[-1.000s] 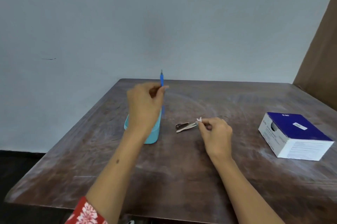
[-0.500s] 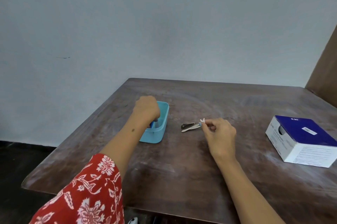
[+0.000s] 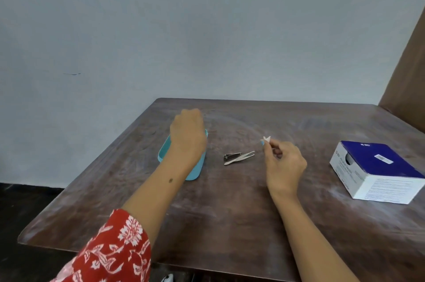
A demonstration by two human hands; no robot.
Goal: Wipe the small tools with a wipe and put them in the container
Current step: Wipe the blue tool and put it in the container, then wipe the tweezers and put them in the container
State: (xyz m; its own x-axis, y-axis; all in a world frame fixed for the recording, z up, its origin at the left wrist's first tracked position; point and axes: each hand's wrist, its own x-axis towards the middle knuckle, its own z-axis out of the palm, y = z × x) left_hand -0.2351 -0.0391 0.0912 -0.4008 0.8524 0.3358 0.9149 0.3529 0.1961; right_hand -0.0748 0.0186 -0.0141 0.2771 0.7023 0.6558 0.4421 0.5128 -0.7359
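Observation:
My left hand (image 3: 188, 135) hovers over the teal container (image 3: 164, 152) near the table's middle. Its fingers point down behind the back of the hand, so what they hold is hidden, and so is the container's inside. My right hand (image 3: 285, 166) pinches a small white wipe (image 3: 266, 139) between thumb and fingertips, raised a little off the table. Between my hands lie a metal nail clipper (image 3: 231, 156) and silver tweezers (image 3: 242, 157), touching each other, with no hand on them.
A white and blue cardboard box (image 3: 377, 171) stands at the right on the brown wooden table (image 3: 230, 212). A grey wall runs behind the table and a brown panel (image 3: 409, 79) stands at the far right.
My left hand brought a blue tool down into the teal container and now sits slightly higher over it; the tool is out of sight. My right hand lifted the wipe away from the tweezers.

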